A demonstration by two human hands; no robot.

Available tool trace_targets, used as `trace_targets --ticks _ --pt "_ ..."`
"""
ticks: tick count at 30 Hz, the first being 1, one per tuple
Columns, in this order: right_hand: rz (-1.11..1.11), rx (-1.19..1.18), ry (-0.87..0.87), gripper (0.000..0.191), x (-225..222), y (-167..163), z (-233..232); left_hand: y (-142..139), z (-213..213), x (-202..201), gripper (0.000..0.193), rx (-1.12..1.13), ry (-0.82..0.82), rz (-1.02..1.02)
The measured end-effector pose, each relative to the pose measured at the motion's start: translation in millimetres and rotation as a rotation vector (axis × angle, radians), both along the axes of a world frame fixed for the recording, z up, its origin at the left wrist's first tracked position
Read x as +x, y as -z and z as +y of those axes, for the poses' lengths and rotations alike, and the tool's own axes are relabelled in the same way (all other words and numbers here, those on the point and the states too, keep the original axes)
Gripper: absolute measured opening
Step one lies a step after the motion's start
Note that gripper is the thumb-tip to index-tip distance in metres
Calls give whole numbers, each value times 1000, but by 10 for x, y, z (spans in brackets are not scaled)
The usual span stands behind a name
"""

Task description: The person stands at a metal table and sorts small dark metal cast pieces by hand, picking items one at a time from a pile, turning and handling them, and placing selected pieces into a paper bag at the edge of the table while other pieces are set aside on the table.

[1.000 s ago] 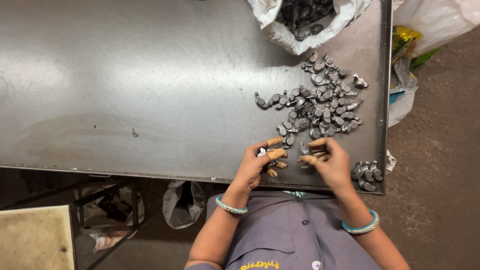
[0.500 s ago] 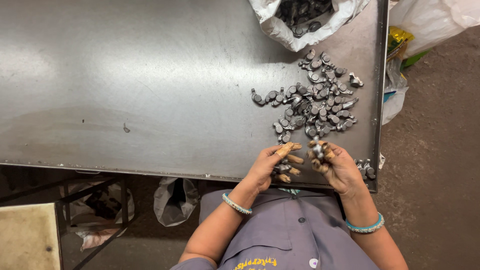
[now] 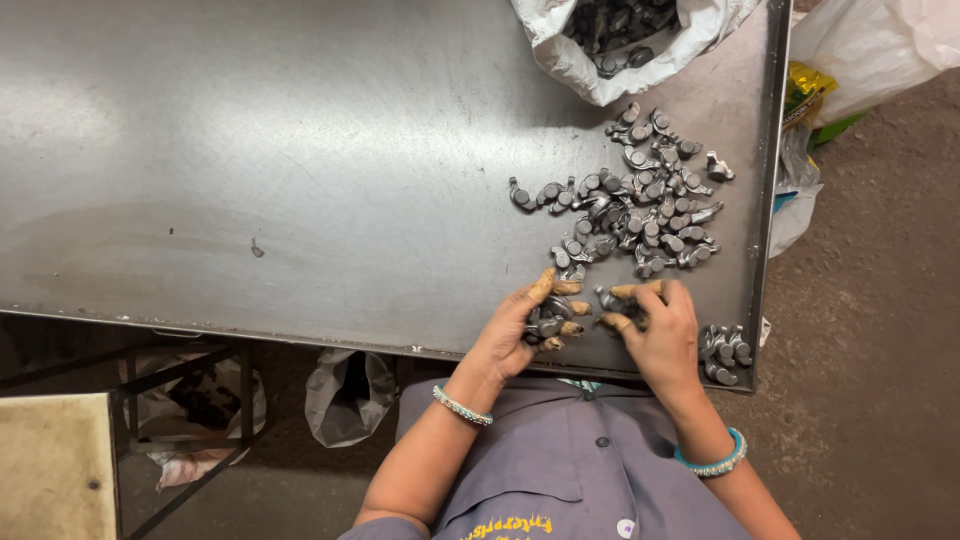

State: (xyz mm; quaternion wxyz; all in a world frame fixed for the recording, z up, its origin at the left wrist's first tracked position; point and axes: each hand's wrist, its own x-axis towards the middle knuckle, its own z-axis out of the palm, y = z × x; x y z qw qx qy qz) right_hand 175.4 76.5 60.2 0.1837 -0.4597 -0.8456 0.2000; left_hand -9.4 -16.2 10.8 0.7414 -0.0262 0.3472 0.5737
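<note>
My left hand (image 3: 522, 325) and my right hand (image 3: 660, 330) rest side by side at the near edge of a grey metal table (image 3: 300, 170). Both have fingertip covers. The left hand is curled around several small grey metal parts (image 3: 548, 326). The right hand grips one or two of the same parts (image 3: 612, 301) between thumb and fingers. Just beyond the hands lies a loose pile of these metal parts (image 3: 640, 210). A small group of parts (image 3: 725, 350) sits at the table's near right corner, beside my right hand.
An open white sack (image 3: 610, 50) full of the same parts stands at the table's far edge. White bags (image 3: 870, 40) and a yellow wrapper lie on the floor to the right. Under the table hang a grey bag (image 3: 345, 395) and a metal frame.
The hands have shifted slightly right along the near edge and stayed close together, handling parts. The view moved a little.
</note>
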Motion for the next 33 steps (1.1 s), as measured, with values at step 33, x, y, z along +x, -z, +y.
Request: trace_targets --ticks 33 --pt "241 -112 105 35 183 89 254 -126 551 305 28 74 64 -40"
